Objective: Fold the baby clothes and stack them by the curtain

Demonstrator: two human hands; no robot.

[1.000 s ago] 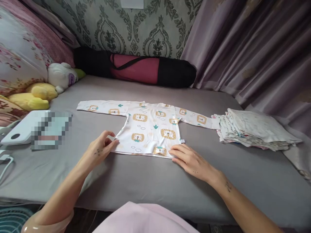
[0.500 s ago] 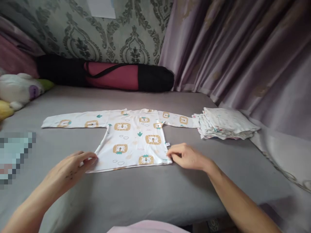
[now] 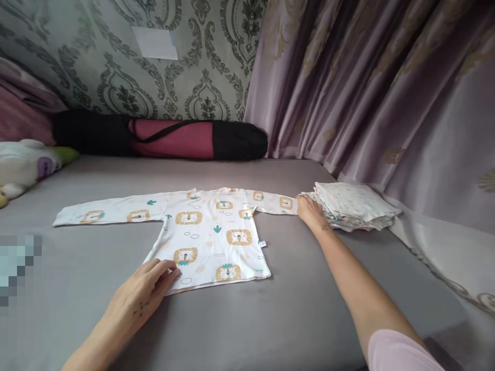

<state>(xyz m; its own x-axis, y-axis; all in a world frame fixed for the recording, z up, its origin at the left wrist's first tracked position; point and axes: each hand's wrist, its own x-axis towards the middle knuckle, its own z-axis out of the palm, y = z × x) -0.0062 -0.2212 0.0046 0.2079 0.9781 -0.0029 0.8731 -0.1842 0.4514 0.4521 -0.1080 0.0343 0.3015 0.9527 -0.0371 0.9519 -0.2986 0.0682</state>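
Note:
A child's white long-sleeved shirt (image 3: 209, 232) printed with tan lion faces and green leaves lies flat, its sleeves spread to both sides. My left hand (image 3: 149, 283) is at its lower left corner, fingers bent and pressed together over the hem; that corner is hidden beneath the hand. Out at the end of the right sleeve, my right hand (image 3: 310, 210) has its fingers closed on the cuff, which they mostly cover. Just beyond that hand sits a stack of folded light-coloured clothes (image 3: 358, 206).
Grey sheeting covers the bed (image 3: 240, 330). A long black and dark pink bag (image 3: 170, 139) lies along the patterned wall. Plush toys (image 3: 23, 165) are at the left, below a pink cloth. Purple curtains (image 3: 328, 77) hang behind the clothes stack. A pixelated patch blurs the left edge.
My right hand has left the shirt's lower right corner and reached out to the right cuff. My left hand has shifted right, further over the hem. The view has tilted up slightly.

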